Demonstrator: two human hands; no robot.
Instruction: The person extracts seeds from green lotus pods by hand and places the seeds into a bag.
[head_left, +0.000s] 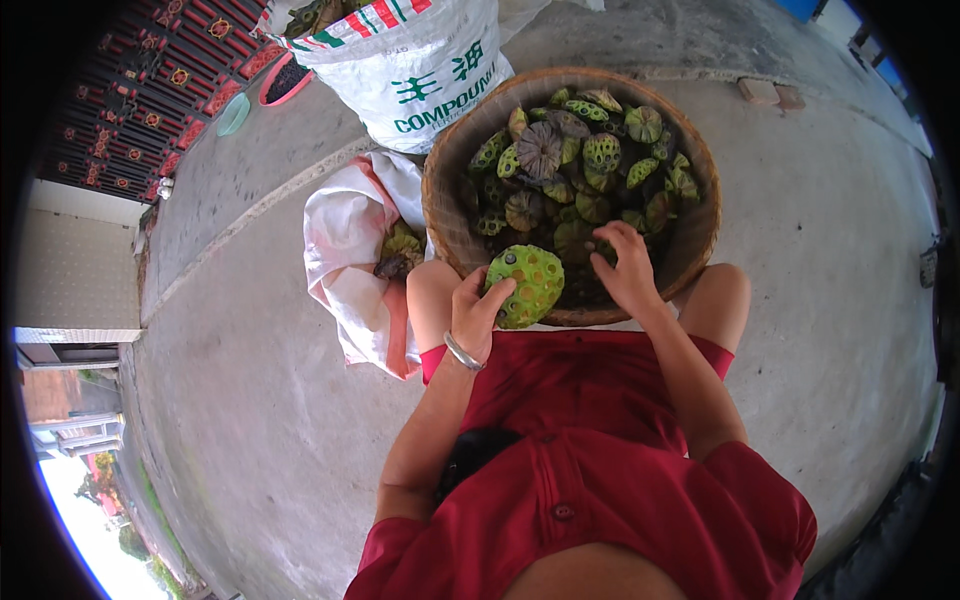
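My left hand (477, 306) grips a green lotus seed pod (534, 283) by its left edge, thumb on its pitted face. A few dark seeds sit in its holes; other holes look hollow. The pod is over the near rim of a round woven basket (711, 187). My right hand (626, 264) is over the basket, fingers apart and bent, with a small roundish thing near the fingertips; whether they touch it is unclear. Many green and brown lotus pods lie in the basket, among them a dried one (539, 150) with a ribbed underside.
A white woven sack (420, 82) with pods at its top stands behind the basket. Another white and red sack (349, 217), open with pods inside, lies left. Farther off are a pink basin (277, 94) of dark bits, a green basin (233, 115), a metal gate and bricks (759, 91).
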